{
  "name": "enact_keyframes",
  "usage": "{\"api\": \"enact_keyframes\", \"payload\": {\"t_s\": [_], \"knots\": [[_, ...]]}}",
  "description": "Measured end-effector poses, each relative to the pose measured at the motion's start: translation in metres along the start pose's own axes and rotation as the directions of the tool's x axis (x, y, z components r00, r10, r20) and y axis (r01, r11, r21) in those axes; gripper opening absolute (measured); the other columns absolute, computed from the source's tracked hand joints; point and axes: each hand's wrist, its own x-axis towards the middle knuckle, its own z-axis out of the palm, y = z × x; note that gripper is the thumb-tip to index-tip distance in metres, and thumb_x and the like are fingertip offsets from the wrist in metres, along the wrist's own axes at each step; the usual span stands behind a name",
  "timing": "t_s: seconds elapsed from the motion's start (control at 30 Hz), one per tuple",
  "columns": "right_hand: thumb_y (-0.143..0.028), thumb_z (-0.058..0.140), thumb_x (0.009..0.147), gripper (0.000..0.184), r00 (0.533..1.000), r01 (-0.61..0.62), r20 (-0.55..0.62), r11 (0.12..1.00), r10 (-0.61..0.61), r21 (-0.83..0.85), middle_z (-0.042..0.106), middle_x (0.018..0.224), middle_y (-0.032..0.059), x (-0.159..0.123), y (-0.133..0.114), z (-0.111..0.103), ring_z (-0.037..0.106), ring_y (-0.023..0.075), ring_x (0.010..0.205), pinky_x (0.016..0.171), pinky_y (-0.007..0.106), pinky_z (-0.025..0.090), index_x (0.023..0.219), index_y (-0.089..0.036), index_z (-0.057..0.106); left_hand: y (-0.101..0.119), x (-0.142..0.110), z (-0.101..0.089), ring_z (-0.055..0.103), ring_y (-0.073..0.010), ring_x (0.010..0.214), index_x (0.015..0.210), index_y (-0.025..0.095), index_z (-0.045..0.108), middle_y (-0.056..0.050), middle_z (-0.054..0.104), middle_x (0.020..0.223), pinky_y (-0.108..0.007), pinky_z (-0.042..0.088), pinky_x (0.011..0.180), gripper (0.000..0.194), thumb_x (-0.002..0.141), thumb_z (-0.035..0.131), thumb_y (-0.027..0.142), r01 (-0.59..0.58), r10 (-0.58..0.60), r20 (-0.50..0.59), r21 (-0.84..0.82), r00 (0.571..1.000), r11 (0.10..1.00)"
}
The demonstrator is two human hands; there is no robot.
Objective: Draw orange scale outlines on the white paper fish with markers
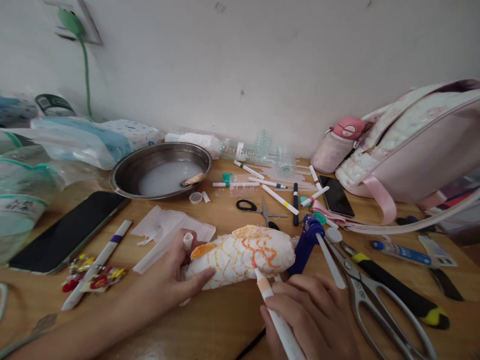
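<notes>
A white papery fish shape [232, 265] with orange and yellow scale lines and an orange fin lies across the near middle of the table. My left hand [187, 272] grips its left end, thumb on the near side. A small white marker cap [188, 241] sticks up between the fingers of that hand. My right hand [307, 312] is closed round a white marker [280, 325] with a peach band. The marker's tip touches the fish's near side, or is very close to it. Torn white paper [165, 227] lies behind my left hand.
A metal bowl [116, 182] of cloudy liquid stands behind. Small black scissors [264, 212] and several markers [280, 200] lie beyond the fish. Large scissors [362, 285], a blue glue gun [305, 242] and a yellow-black cutter [397, 290] are at right. A phone [71, 232] lies left.
</notes>
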Motion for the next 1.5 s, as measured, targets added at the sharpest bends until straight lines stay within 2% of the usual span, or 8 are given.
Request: {"api": "enact_keyframes", "payload": {"t_s": [0.23,0.4,0.63,0.9,1.03,1.2,1.33,1.5], "knots": [[-0.01,0.06,0.091,0.008,1.0,0.005,-0.007,1.0,-0.005,0.0,0.076,0.08,-0.0029,-0.001,0.0,0.0,0.066,0.0165,0.073,0.077,0.036,0.04,0.09,-0.018,0.061,-0.001,0.0,-0.003,0.063,-0.0212,0.075,0.093,0.025,0.043,0.0,0.059,0.082,-0.035,0.057,0.069,0.041,0.083,0.052,0.064,-0.02,0.019,0.015,0.008,1.0,1.0],[-0.009,0.061,0.09,0.008,1.0,0.019,-0.004,1.0,-0.019,0.0,0.076,0.079,-0.0026,0.0,0.001,0.0,0.066,0.0158,0.072,0.075,0.036,0.04,0.089,-0.017,0.061,0.001,0.002,-0.003,0.061,-0.0205,0.07,0.091,0.026,0.044,0.001,0.057,0.078,-0.033,0.057,0.064,0.041,0.08,0.053,0.064,-0.022,0.022,-0.037,-0.006,0.999,1.0],[-0.01,0.06,0.091,0.007,1.0,0.006,-0.009,1.0,-0.006,-0.002,0.075,0.079,-0.0023,0.0,0.001,0.0,0.065,0.0164,0.073,0.076,0.037,0.04,0.09,-0.017,0.062,0.001,0.001,-0.003,0.062,-0.0233,0.077,0.091,0.025,0.046,-0.002,0.058,0.082,-0.038,0.058,0.07,0.044,0.079,0.05,0.067,0.018,-0.018,-0.019,0.026,1.0,0.999],[-0.009,0.06,0.092,0.008,1.0,-0.011,-0.003,1.0,0.011,0.016,0.075,0.078,-0.0024,0.002,0.002,-0.002,0.064,0.016,0.072,0.075,0.036,0.038,0.089,-0.017,0.061,0.005,0.002,-0.004,0.063,-0.025,0.077,0.09,0.025,0.048,-0.002,0.061,0.08,-0.039,0.057,0.07,0.044,0.077,0.052,0.066,0.034,-0.033,-0.035,0.018,0.999,0.999],[-0.009,0.06,0.091,0.008,1.0,-0.03,-0.005,0.999,0.03,0.032,0.075,0.078,-0.0022,0.002,0.002,-0.004,0.064,0.0159,0.074,0.079,0.037,0.038,0.09,-0.016,0.062,0.005,0.003,-0.004,0.064,-0.027,0.08,0.089,0.024,0.048,-0.003,0.06,0.082,-0.041,0.057,0.073,0.047,0.074,0.051,0.069,0.085,-0.084,-0.02,0.005,0.996,0.996],[-0.009,0.06,0.091,0.008,1.0,-0.021,-0.01,0.999,0.021,0.041,0.075,0.078,-0.0022,0.001,0.001,-0.006,0.064,0.0156,0.073,0.079,0.037,0.038,0.089,-0.016,0.062,0.003,0.003,-0.003,0.064,-0.0266,0.081,0.092,0.024,0.048,-0.003,0.061,0.084,-0.04,0.056,0.074,0.048,0.074,0.053,0.069,0.087,-0.087,-0.005,-0.015,0.996,0.996],[-0.008,0.058,0.092,0.012,0.997,-0.07,-0.041,0.997,0.071,0.045,0.074,0.074,-0.0035,0.001,0.0,-0.008,0.064,0.0137,0.07,0.079,0.035,0.037,0.086,-0.018,0.061,0.006,0.004,-0.004,0.063,-0.0269,0.083,0.094,0.024,0.045,-0.005,0.062,0.087,-0.042,0.056,0.076,0.049,0.075,0.049,0.068,0.101,-0.1,0.024,-0.035,0.995,0.994],[-0.008,0.058,0.09,0.01,1.0,-0.01,-0.011,0.998,0.011,0.056,0.076,0.076,-0.002,0.0,0.005,-0.016,0.068,0.0131,0.075,0.084,0.035,0.04,0.091,-0.017,0.061,0.012,0.004,-0.007,0.06,-0.0268,0.085,0.091,0.023,0.047,-0.005,0.056,0.087,-0.04,0.054,0.078,0.051,0.071,0.052,0.07,0.158,-0.157,0.02,-0.056,0.987,0.986]]}}
